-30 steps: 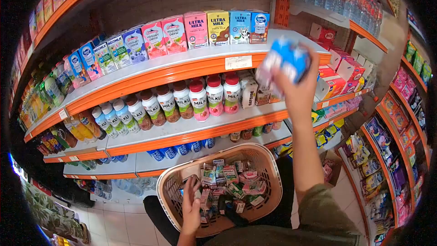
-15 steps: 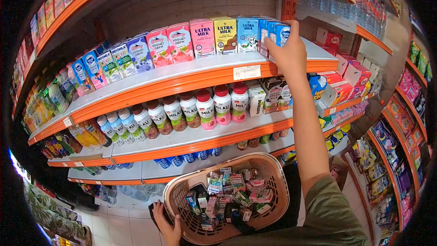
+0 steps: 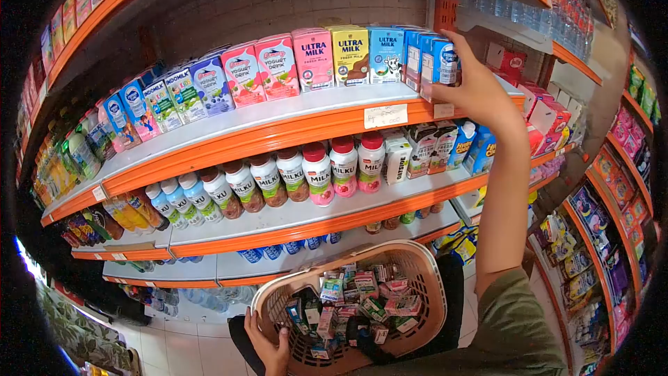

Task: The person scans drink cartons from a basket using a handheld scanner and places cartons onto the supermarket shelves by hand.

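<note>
My right hand point(image 3: 473, 87) is at the right end of the upper shelf. Its thumb lies low across the front and its fingers reach round the far side of a blue Frisian Flag milk carton point(image 3: 441, 63). Beside that carton stand a light blue Ultra Milk carton point(image 3: 386, 56), a yellow one point(image 3: 350, 56) and a pink one point(image 3: 313, 59). Down in front of me, my left hand point(image 3: 268, 345) grips the left rim of a beige plastic basket point(image 3: 435, 292), which holds many small drink cartons point(image 3: 365, 284). A black handle or strap crosses the basket's contents.
Yogurt drink cartons point(image 3: 278, 66) continue leftward along the upper shelf point(image 3: 278, 114). Below stand Milku bottles point(image 3: 344, 167) and more cartons. A paper price label point(image 3: 385, 116) hangs on the orange edge. Another shelf rack point(image 3: 591, 230) with packaged goods rises at the right.
My right hand has shifted right and lower around the end blue carton, its thumb dropping from the top to the lower front. My left hand stays on the basket rim.
</note>
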`<state>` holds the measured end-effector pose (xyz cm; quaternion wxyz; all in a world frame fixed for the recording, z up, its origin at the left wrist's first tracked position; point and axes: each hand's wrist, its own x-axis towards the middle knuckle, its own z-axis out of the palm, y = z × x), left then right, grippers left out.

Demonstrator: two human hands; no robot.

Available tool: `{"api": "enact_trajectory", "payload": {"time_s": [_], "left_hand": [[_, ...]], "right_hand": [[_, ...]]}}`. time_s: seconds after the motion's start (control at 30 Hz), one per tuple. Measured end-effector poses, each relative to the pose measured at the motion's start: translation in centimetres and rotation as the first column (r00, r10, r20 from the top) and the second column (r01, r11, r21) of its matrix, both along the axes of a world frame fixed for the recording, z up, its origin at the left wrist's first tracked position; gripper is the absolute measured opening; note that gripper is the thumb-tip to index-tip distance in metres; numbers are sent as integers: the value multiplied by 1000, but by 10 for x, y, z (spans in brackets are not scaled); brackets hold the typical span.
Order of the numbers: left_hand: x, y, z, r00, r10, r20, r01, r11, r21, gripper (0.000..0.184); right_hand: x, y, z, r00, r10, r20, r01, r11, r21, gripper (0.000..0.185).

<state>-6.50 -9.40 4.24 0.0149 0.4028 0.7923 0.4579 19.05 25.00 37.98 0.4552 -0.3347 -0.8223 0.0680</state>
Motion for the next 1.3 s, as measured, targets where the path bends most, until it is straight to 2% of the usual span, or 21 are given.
{"api": "enact_trajectory", "payload": {"time_s": [0.03, 0.07, 0.3, 0.5, 0.6, 0.67, 0.77, 0.97, 1.17, 1.23, 1.3], "left_hand": [[0, 0, 0, 1000, -1, 1, 1, 1000, -3, 70], [0, 1, 1, 1000, 8, 9, -8, 1000, -2, 70], [4, 4, 6, 998, -22, 63, 18, 998, 60, 67], [-2, 1, -1, 1000, 10, 8, -10, 1000, -23, 68], [2, 3, -1, 1000, 21, 10, -22, 999, 29, 67], [2, 3, 3, 1000, 8, 21, -9, 999, 36, 67], [-3, 2, -3, 998, -3, 57, 1, 1000, 26, 68], [-4, 1, -7, 997, -8, 75, 5, 999, 37, 68], [-5, 1, -7, 999, -1, 38, 0, 1000, 26, 67], [-6, 1, -9, 1000, -6, 15, 5, 1000, 29, 68], [-6, 1, -12, 994, -26, 104, 15, 994, 104, 63]], "right_hand": [[1, -3, 3, 999, -11, 48, 13, 998, -62, 75], [0, -3, 3, 999, -10, 53, 10, 1000, 10, 72], [2, -1, 3, 998, -19, 67, 19, 1000, -1, 73], [3, -3, 7, 984, -114, 133, 121, 992, -45, 74], [8, 1, 11, 968, -109, 225, 118, 993, -27, 74], [9, -9, 21, 951, -85, 298, 127, 984, -124, 74], [13, 4, 17, 963, -66, 262, 76, 997, -28, 73], [16, 18, 16, 985, 64, 161, -47, 993, -106, 69], [10, 25, 12, 986, 53, 159, -45, 997, -55, 69], [8, 25, 13, 986, 34, 161, -20, 996, -85, 68], [5, 27, 13, 986, 11, 164, 8, 993, -114, 68]]}}
